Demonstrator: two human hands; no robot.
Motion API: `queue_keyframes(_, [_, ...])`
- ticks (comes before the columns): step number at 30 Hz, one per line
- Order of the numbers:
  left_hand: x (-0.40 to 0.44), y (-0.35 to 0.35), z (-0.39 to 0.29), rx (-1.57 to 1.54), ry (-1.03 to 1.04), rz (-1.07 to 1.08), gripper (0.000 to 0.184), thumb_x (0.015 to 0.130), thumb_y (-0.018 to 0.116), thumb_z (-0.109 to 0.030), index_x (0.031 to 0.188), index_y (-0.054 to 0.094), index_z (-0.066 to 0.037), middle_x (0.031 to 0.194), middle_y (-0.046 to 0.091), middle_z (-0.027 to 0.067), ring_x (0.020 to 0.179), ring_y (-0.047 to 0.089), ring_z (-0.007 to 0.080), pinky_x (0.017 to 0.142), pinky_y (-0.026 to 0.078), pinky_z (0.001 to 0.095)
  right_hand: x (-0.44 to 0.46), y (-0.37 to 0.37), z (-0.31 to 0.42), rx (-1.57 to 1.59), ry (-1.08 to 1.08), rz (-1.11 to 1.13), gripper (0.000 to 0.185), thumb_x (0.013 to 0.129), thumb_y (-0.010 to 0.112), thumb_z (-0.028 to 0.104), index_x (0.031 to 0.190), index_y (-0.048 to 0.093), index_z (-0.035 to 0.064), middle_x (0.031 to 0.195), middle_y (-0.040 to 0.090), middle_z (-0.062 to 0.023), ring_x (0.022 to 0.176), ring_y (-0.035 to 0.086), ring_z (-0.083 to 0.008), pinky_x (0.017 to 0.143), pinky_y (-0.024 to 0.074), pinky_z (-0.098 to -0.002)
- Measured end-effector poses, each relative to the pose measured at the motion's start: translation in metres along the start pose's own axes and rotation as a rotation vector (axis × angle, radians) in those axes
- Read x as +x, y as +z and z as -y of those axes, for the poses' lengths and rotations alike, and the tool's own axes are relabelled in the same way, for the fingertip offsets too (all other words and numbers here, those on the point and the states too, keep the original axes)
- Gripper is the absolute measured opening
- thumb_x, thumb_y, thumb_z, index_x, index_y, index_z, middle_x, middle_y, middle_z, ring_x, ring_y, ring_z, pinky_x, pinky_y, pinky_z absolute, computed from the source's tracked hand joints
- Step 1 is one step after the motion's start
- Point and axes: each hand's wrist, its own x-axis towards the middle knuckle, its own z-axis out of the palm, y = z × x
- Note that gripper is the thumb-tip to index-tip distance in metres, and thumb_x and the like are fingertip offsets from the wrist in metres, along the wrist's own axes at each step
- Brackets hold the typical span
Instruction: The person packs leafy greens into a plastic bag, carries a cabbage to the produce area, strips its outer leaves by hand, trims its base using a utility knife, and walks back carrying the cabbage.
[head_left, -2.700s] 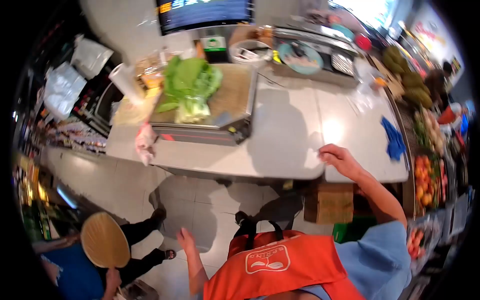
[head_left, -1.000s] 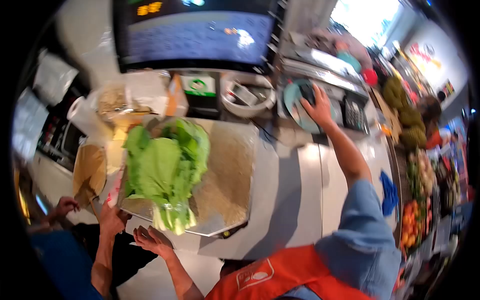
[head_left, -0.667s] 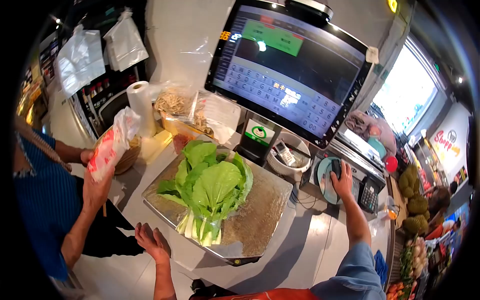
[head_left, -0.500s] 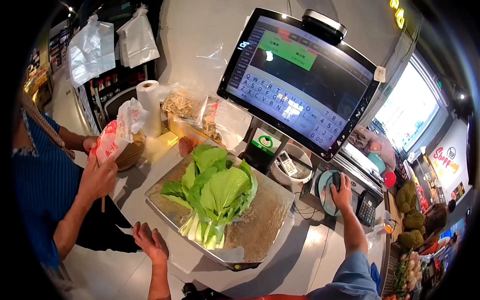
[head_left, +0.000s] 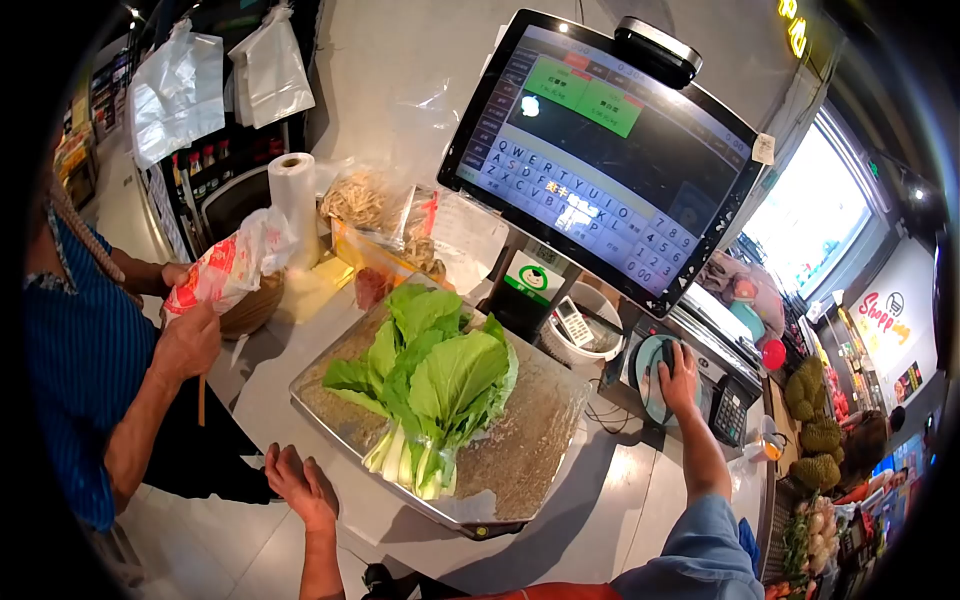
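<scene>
A bunch of leafy greens [head_left: 440, 380] with pale stems lies on the metal weighing plate [head_left: 535, 440] of a scale. To the left of the plate, my left hand [head_left: 300, 487] rests at the counter's edge, holding nothing, its fingers loosely apart. My right hand [head_left: 680, 378] covers a dark computer mouse [head_left: 667, 355] on a round, light-blue mouse pad [head_left: 652, 392]. Above the scale stands a touchscreen [head_left: 600, 170] showing a keyboard, number keys and two green tiles.
Another person [head_left: 110, 360] at the left holds a red-and-white plastic bag [head_left: 225, 275]. Behind the scale are a roll of plastic bags [head_left: 292, 200], packaged dried goods [head_left: 355, 205] and a white basket [head_left: 585, 335] holding a calculator-like device. A keypad [head_left: 732, 415] sits beside the mouse pad.
The other person's hands and plastic bag have shifted slightly, and the bag's shape has changed. My two hands stay where they were, and the greens have not moved on the plate.
</scene>
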Motion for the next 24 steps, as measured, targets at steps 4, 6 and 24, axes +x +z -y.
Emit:
queue_keyframes(4, [0.0,-0.001,-0.004,0.004,0.004,0.001,0.037,0.094,0.054,-0.019,0.126,0.053,-0.002,0.144,0.04,0.0217,0.131,0.036,0.0397,0.109,0.028,0.0493,-0.002,-0.002,0.001,-0.001,-0.012,-0.004,0.059,0.094,0.06,0.03,0.148,0.041,0.0137,0.149,0.037,-0.0282,0.131,0.043,-0.0479,0.108,0.0378,-0.0494])
queue_keyframes(6, [-0.001,-0.002,-0.005,0.001,0.0,0.007,0.037,0.095,0.054,-0.02,0.127,0.053,-0.002,0.144,0.04,0.0222,0.131,0.036,0.0399,0.109,0.028,0.0493,-0.002,-0.003,0.003,-0.012,-0.021,-0.005,0.057,0.095,0.059,0.03,0.147,0.042,0.0136,0.149,0.037,-0.0282,0.131,0.042,-0.048,0.108,0.0379,-0.0495])
queue_keyframes(24, [-0.004,0.004,0.005,-0.016,0.022,0.006,0.038,0.099,0.053,-0.024,0.13,0.051,-0.001,0.147,0.038,0.0206,0.133,0.035,0.0373,0.11,0.026,0.0483,-0.001,-0.002,0.0,0.007,-0.04,-0.025,0.056,0.094,0.06,0.027,0.145,0.044,0.0097,0.145,0.039,-0.0326,0.128,0.044,-0.051,0.106,0.0393,-0.0516])
